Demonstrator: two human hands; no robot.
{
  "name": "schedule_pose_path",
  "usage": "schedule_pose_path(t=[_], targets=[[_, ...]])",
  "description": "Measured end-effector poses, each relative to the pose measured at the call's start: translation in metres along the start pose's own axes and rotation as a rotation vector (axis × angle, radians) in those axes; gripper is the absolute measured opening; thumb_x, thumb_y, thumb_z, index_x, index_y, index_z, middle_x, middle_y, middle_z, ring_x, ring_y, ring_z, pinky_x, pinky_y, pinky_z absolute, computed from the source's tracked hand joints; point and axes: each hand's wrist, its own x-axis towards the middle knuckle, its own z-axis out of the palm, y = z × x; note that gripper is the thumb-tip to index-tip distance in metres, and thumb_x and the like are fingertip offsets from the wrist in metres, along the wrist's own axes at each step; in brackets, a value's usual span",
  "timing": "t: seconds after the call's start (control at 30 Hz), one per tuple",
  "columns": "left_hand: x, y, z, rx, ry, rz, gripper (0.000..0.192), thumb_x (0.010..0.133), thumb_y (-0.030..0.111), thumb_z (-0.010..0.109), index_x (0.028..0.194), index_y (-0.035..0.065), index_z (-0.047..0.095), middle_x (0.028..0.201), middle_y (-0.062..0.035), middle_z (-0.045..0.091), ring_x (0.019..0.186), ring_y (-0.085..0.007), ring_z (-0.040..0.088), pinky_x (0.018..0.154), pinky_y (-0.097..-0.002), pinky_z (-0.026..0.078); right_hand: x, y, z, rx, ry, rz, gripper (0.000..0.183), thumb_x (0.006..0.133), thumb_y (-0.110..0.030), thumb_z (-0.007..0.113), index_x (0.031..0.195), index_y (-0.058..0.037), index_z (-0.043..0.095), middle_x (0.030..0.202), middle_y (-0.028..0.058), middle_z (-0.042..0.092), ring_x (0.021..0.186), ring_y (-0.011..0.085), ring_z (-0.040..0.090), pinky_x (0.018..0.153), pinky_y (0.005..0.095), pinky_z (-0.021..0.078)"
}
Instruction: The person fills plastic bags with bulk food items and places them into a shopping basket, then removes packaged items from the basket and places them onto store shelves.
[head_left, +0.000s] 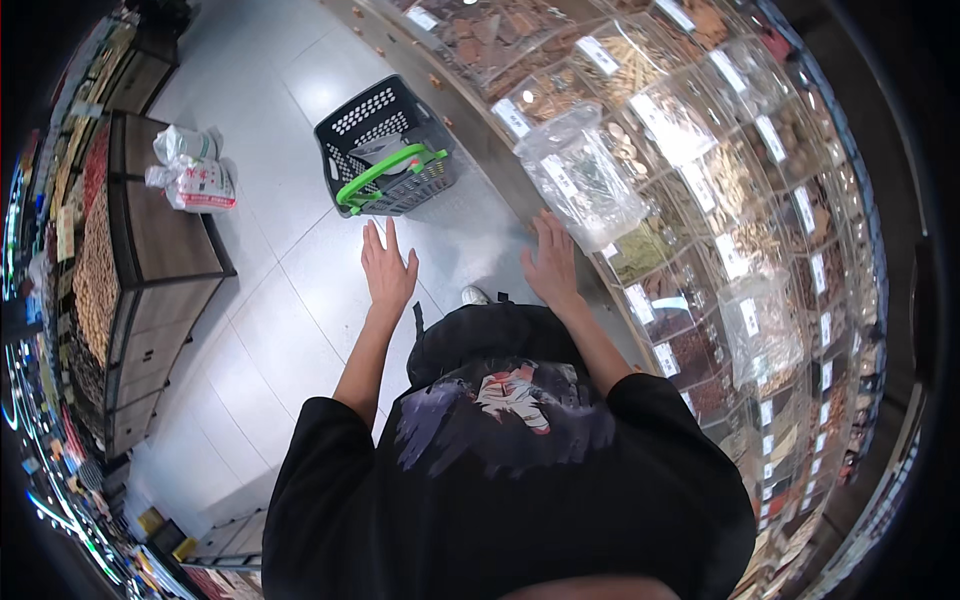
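My left hand is held out over the tiled floor, fingers apart and holding nothing. Just beyond its fingertips stands a dark grey shopping basket with a green handle. Some clear packaging shows inside the basket, its contents hard to make out. Near the edge of the bulk-food display, my right hand is also spread and holds nothing. Its fingertips come close to a roll or stack of clear plastic bags lying over the bins; whether they touch it, I cannot tell.
Clear bins of dried goods with price labels line the right side. More clear bags lie farther along them. At left, a wooden display stand holds nuts, with white plastic sacks beside it. One white shoe shows below me.
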Motion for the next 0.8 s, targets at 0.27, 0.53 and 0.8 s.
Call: schedule_pose_path(t=[0.27, 0.53, 0.8], targets=[[0.087, -0.064, -0.021, -0.013, 0.150, -0.122, 0.083, 0.075, 0.025, 0.076, 0.144, 0.0057, 0.035, 0.145, -0.0298, 0.033, 0.137, -0.0439, 0.031, 0.108, -0.0502, 0.030, 0.128, -0.092, 0.071, 0.127, -0.298, -0.261, 0.059, 0.080, -0.018, 0.063, 0.132, 0.0039, 0.044, 0.140, 0.0222, 0.042, 0.130, 0.0363, 0.042, 0.106, 0.0465, 0.0343], [0.169, -0.089, 0.026, 0.046, -0.337, -0.065, 0.054, 0.075, 0.030, 0.074, 0.117, 0.0036, 0.054, 0.102, -0.0181, 0.063, 0.094, -0.0368, 0.063, 0.083, -0.0471, 0.051, 0.225, -0.126, 0.174, -0.090, -0.515, -0.587, 0.040, 0.075, -0.013, 0.063, 0.112, 0.0023, 0.060, 0.117, 0.0213, 0.063, 0.117, 0.0326, 0.057, 0.099, 0.0442, 0.0410], [0.200, -0.083, 0.026, 0.064, -0.569, -0.193, 0.020, 0.073, 0.021, 0.061, 0.076, 0.0025, 0.070, 0.083, -0.0207, 0.070, 0.078, -0.0369, 0.069, 0.072, -0.0456, 0.056, 0.271, -0.133, 0.198, -0.105, -0.817, -0.702, 0.012, 0.074, -0.016, 0.064, 0.074, -0.0074, 0.072, 0.076, 0.0144, 0.071, 0.071, 0.0292, 0.071, 0.064, 0.0436, 0.0560]])
